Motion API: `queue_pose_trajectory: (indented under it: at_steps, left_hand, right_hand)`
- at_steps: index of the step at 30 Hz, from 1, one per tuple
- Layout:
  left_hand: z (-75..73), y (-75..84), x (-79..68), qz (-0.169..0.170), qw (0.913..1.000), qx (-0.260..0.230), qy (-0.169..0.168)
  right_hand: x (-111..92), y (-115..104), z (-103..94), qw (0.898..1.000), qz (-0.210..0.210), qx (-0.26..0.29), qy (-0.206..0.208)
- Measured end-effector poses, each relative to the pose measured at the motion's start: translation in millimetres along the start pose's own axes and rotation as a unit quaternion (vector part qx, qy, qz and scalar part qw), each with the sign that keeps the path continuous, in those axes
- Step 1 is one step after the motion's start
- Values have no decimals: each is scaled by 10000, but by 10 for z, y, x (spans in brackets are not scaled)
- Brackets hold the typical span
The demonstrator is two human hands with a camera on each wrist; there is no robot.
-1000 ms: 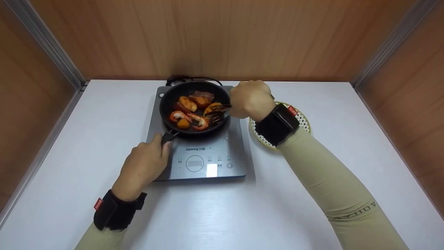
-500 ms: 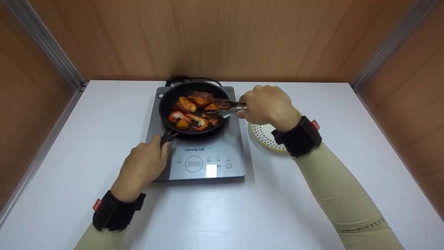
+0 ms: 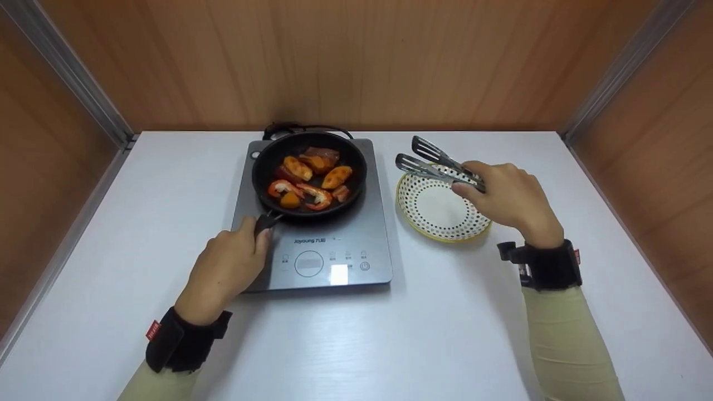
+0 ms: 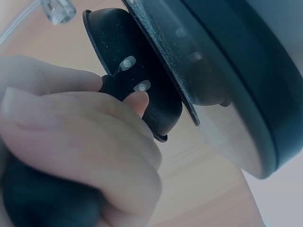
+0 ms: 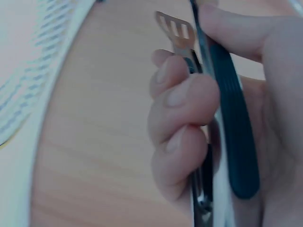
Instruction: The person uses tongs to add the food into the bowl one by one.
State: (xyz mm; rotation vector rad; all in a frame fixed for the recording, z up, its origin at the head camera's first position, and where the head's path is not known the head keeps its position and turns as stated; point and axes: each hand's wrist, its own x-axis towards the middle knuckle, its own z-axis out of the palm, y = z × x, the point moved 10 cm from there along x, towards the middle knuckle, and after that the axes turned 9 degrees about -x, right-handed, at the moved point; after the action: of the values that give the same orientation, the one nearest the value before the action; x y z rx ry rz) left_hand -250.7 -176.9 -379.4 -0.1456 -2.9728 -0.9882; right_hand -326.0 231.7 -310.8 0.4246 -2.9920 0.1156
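A black frying pan (image 3: 309,209) sits on a grey induction cooker (image 3: 356,234). My left hand (image 3: 225,267) grips the pan's black handle (image 3: 266,223), as the left wrist view also shows. In the pan lie orange-brown pieces (image 3: 337,177), pink shrimp (image 3: 316,197) and a reddish-brown piece of food (image 3: 322,153). Over the rear of a dotted plate (image 3: 440,209), my right hand (image 3: 509,197) holds metal slotted tongs (image 3: 426,167). Their two heads stand apart with nothing between them. In the right wrist view, curled fingers (image 5: 182,104) wrap the tongs' dark-padded arms.
The plate stands right of the cooker on a white table (image 3: 334,340). A black cable (image 3: 328,127) lies behind the pan. Wooden panels (image 3: 356,61) close off the back and both sides.
My right hand has drawn the tongs out of the pan and moved right, to over the plate. The tongs' heads now show spread apart. The left hand keeps its hold on the handle.
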Motion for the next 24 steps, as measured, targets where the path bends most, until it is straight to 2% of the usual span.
queue_pose_trajectory:
  at_steps: [4,8,14,24]
  left_hand:
    - [13,-8,-7,46,10000,20,2]
    - [2,2,-11,134,9999,84,58]
    - [-1,-6,-14,44,10000,85,11]
    - [17,15,-8,25,9999,153,-53]
  right_hand:
    - [-73,244,177,9997,167,162,94]
    - [-103,392,333,9992,298,240,90]
    - [-87,499,497,9988,387,279,-63]
    - [-62,633,761,9962,583,278,-588]
